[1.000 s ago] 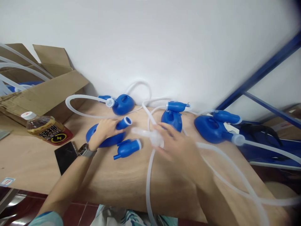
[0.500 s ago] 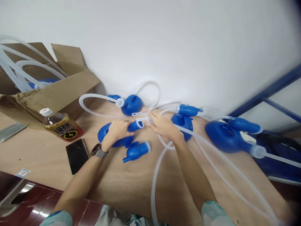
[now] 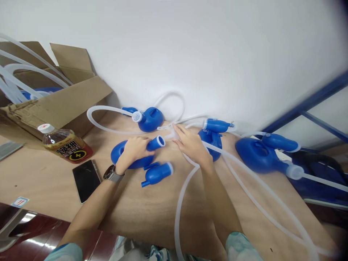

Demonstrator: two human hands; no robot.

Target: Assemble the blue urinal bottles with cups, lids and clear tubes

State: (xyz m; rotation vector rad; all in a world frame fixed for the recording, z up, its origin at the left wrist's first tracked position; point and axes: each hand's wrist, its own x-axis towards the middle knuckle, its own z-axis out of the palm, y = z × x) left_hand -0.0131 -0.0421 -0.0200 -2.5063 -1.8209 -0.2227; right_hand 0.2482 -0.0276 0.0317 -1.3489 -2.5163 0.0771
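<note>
My left hand (image 3: 134,148) is wrapped round a flat blue plastic container (image 3: 119,156) on the wooden table, just behind its open white-rimmed spout (image 3: 158,142). My right hand (image 3: 190,145) pinches the white end fitting of a translucent tube (image 3: 182,188) close to that spout, a small gap between them. The tube runs back past my right forearm and off the table's front edge. A loose blue connector piece (image 3: 157,173) lies just in front of the left hand.
Other blue containers with tubes attached (image 3: 149,119) (image 3: 213,136) (image 3: 261,154) line the wall. An open cardboard box (image 3: 51,98) of tubes stands at left, with a drink bottle (image 3: 63,146) and a phone (image 3: 85,179) before it. A blue metal frame (image 3: 307,105) is at right.
My right hand has brought the tube end from mid-table up to the spout held by the left hand. The view has shifted slightly.
</note>
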